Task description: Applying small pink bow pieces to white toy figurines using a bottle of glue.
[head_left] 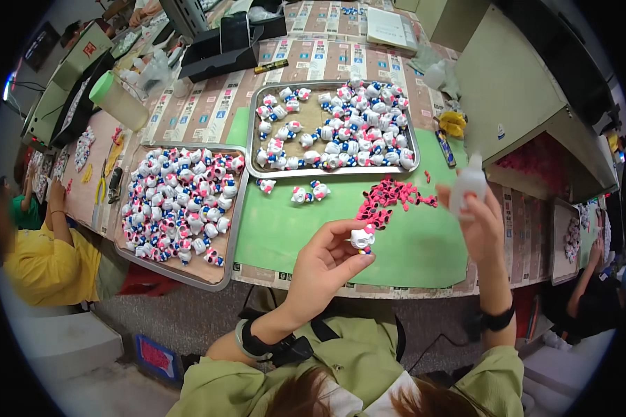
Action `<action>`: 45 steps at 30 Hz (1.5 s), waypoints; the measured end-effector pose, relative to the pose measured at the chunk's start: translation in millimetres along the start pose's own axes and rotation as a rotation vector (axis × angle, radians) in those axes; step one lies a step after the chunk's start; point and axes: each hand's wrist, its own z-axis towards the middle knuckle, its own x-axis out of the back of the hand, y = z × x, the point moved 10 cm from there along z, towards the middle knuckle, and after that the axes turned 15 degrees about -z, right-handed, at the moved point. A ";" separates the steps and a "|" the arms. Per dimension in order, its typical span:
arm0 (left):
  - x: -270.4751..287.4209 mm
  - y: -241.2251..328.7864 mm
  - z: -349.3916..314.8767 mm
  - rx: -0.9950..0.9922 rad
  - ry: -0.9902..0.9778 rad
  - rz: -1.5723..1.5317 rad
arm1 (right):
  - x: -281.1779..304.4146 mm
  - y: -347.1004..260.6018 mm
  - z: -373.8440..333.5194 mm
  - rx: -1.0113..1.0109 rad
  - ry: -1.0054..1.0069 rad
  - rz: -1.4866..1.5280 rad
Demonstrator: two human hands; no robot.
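Observation:
Between the thumb and fingers of my left hand (327, 260) is a small white cat figurine (362, 238) with pink and blue parts, held over the green mat (285, 236). My right hand (481, 226), raised at the mat's right side, grips a white squeeze bottle (469, 186) with its nozzle upward; the bottle is a little blurred. A pile of small pink pieces (386, 198) lies on the mat between and beyond my hands. Several loose figurines (309, 192) rest in front of the far metal tray (334, 174), which holds many more.
Another metal tray (238, 208) full of figurines stands at the left. A marker-like tube (445, 148) and yellow clips (453, 124) lie by the grey cabinet (515, 104) on the right. Pliers (100, 191) lie at the left. Other people sit on both sides.

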 end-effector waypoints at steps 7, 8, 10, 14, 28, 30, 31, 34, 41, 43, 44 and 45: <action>10.1 -23.9 -0.4 0.098 0.049 -0.190 | -24.0 -2.3 -76.5 0.192 0.051 -0.328; 10.9 -24.7 -0.9 0.097 0.047 -0.191 | -27.4 -8.5 -81.6 0.294 0.094 -0.325; 13.2 -25.9 -2.5 0.092 0.048 -0.192 | -30.6 -6.4 -84.6 0.283 0.185 -0.162; 15.0 -29.0 -4.2 0.150 0.070 -0.248 | -31.0 -10.5 -87.8 0.361 0.286 -0.136; 18.8 -39.4 -2.2 0.216 0.107 -0.343 | -37.4 -14.4 -90.6 0.475 0.266 -0.384; 18.6 -40.2 -2.3 0.222 0.109 -0.341 | -37.7 -13.6 -90.0 0.476 0.267 -0.377; 18.3 -39.4 -2.7 0.216 0.110 -0.343 | -38.1 -13.1 -89.7 0.475 0.259 -0.381; 18.4 -37.6 -1.7 0.201 0.111 -0.343 | -37.4 -11.4 -88.5 0.469 0.250 -0.395; 18.5 -36.9 -1.2 0.194 0.102 -0.343 | -40.6 -16.5 -88.4 0.509 0.224 -0.383; 18.2 -37.0 -0.8 0.196 0.098 -0.350 | -41.8 -17.0 -88.0 0.516 0.215 -0.382; 18.0 -36.9 -0.6 0.196 0.097 -0.352 | -41.3 -16.5 -87.8 0.517 0.216 -0.387; 17.7 -36.8 -0.5 0.197 0.095 -0.351 | -40.7 -16.2 -87.8 0.519 0.219 -0.390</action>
